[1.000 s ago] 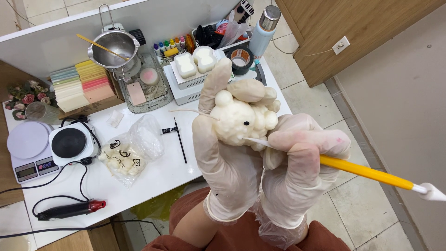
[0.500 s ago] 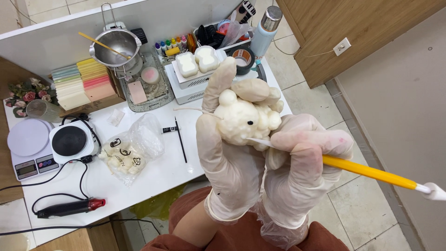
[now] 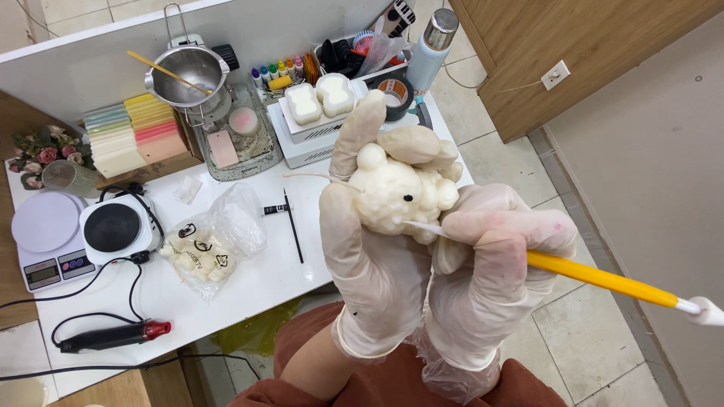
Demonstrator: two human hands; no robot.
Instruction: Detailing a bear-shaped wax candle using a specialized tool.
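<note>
Left hand (image 3: 373, 256): gloved, closed around the cream wax lamb figure (image 3: 400, 192), held up above the desk's (image 3: 249, 283) front edge.
Right hand (image 3: 494, 271): gloved, pinching the yellow-handled tool (image 3: 603, 277); its pale tip meets the figure at 5 o'clock, just below the black eye.
Doing it well: light pressure, left grip steady, I'd say.
Around: wax bag (image 3: 204, 252) and thin black brush (image 3: 292, 226) at 9 o'clock, hot plate (image 3: 111, 227) beyond; nothing blocks the hands.

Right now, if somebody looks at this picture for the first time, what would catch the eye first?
First, the cream-coloured animal figure held up at centre in the gloved left hand. Next, the yellow-handled tool in the gloved right hand, its tip touching the figure and its handle running out to the right. Behind, on the white table, the metal pot stands out.
</note>
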